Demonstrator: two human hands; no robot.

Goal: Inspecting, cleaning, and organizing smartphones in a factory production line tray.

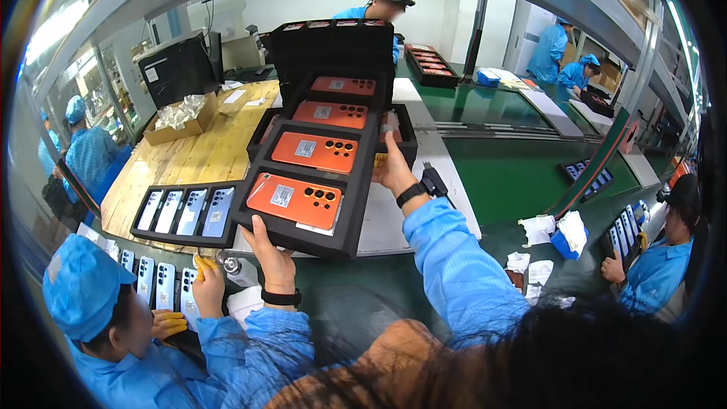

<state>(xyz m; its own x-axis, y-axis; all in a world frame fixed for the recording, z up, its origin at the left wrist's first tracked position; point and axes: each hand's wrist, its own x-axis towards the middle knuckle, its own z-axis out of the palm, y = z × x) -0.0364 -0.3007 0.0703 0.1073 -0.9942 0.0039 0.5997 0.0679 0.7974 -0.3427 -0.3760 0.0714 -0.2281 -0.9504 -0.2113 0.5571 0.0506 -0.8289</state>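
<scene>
Between my two hands, tilted, is a long black foam tray [344,245] with several orange phones [263,191] in its slots, camera side up and bearing white labels. My left hand [271,259] grips its near left corner, thumb on the rim. At the right edge, my right hand [395,170] holds the same tray with the thumb pointing up; part of its fingers is hidden behind the rim. Behind it rises a stack of black trays [329,53], with more phones on top. Left of my left hand lies a black tray [206,241] of pale blue phones [219,212].
At lower left a co-worker [91,280] with yellow finger covers handles blue phones. Another [659,257] at right holds a phone tray. A green conveyor [515,182] runs at right. A carton [182,125] of crumpled wrap sits on the wooden table [144,189]. Blue boxes hold wipes.
</scene>
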